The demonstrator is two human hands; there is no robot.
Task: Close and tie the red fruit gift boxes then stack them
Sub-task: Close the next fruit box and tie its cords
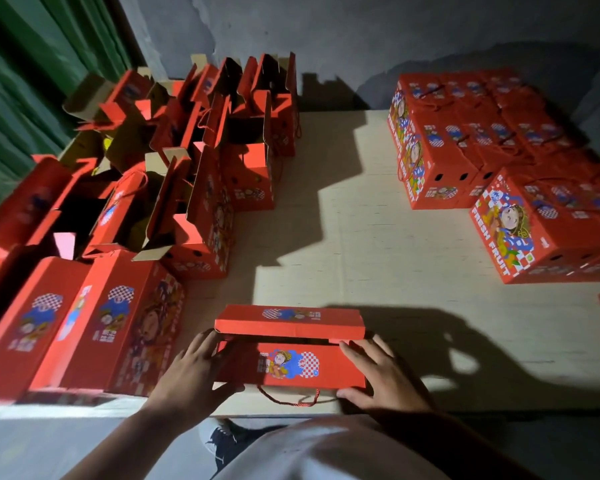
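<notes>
Both hands, left (196, 370) and right (378, 372), open and flat, pressing down the box (291, 365) flaps.

Left hand (196, 367): forearm reaching in from near left, fingers spread and nearly straight, thumb stretched toward right. Right hand (378, 374): forearm entering from near right, palm down, fingers extended toward far left, thumb low.

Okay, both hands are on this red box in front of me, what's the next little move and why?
Probably press the two lid flaps together. A dark gap still shows between them, and your left hand and right hand already rest on the box ends. The cord hangs untied.
</notes>
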